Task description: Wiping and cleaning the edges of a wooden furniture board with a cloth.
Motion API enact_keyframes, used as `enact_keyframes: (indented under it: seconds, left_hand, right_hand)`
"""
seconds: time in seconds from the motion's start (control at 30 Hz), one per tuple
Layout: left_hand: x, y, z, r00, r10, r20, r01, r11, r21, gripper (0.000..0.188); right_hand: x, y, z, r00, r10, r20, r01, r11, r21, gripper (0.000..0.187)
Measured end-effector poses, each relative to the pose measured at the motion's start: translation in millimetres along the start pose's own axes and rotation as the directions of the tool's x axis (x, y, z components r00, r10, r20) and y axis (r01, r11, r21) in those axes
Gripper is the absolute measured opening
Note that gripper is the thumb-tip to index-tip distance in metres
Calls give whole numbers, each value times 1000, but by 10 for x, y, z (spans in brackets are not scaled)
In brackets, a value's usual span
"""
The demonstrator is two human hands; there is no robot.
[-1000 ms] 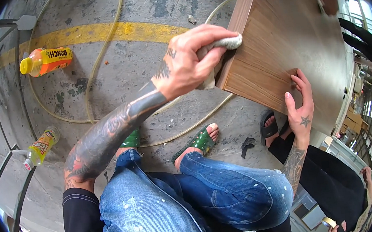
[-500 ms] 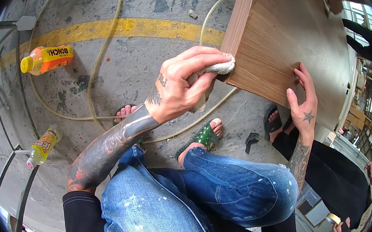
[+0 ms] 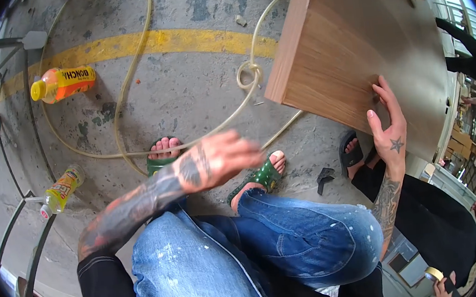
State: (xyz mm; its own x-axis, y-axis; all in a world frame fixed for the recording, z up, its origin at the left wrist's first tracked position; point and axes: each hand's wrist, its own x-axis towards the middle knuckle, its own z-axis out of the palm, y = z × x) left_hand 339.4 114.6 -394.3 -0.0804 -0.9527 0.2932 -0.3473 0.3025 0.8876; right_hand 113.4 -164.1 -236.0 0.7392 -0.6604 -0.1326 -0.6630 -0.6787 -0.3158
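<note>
A brown wood-grain furniture piece (image 3: 322, 64), like a box or cabinet, reaches in from the upper right with one corner toward me. My right hand (image 3: 389, 127) is against its near edge, thumb and fingers spread and fingertips touching the wood. My left hand (image 3: 219, 159) is away from the piece, above the floor between my green clogs. Motion smears its fingers, and whether the pale cloth is still in it does not show.
A clear hose (image 3: 163, 150) loops over the concrete floor. A yellow-capped orange bottle (image 3: 69, 83) and a second drink bottle (image 3: 63, 189) are at left beside a black metal frame (image 3: 39, 245). Other people stand at right; one person's hand holds a tape roll (image 3: 434, 274).
My left hand has come off the furniture corner, where it pressed a pale cloth, and moved down and left. The right hand stays nearly in place.
</note>
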Motion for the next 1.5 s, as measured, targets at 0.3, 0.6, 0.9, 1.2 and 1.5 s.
enact_keyframes:
  seconds: [0.3, 0.6, 0.9, 1.2, 1.5]
  left_hand:
    - [627, 133, -443, 725, -507, -466, 180, 793, -583, 34]
    - [780, -178, -277, 782, -300, -547, 86, 920, -382, 30]
    - [599, -187, -185, 810, -90, -580, -48, 975, -218, 40]
    - [-71, 46, -98, 907, -273, -320, 75, 854, -514, 32]
    - [1373, 738, -277, 846, -347, -405, -261, 393, -882, 73]
  right_hand:
    - [29, -823, 123, 979, -204, -15, 200, 942, 270, 29]
    - [-44, -545, 243, 999, 21, -47, -6, 954, 299, 30]
    - [-49, -458, 249, 997, 7, -82, 18, 954, 298, 31]
    - [-253, -651, 4, 998, 40, 54, -59, 917, 394, 29]
    - [399, -1403, 69, 976, -214, 45, 175, 887, 427, 79]
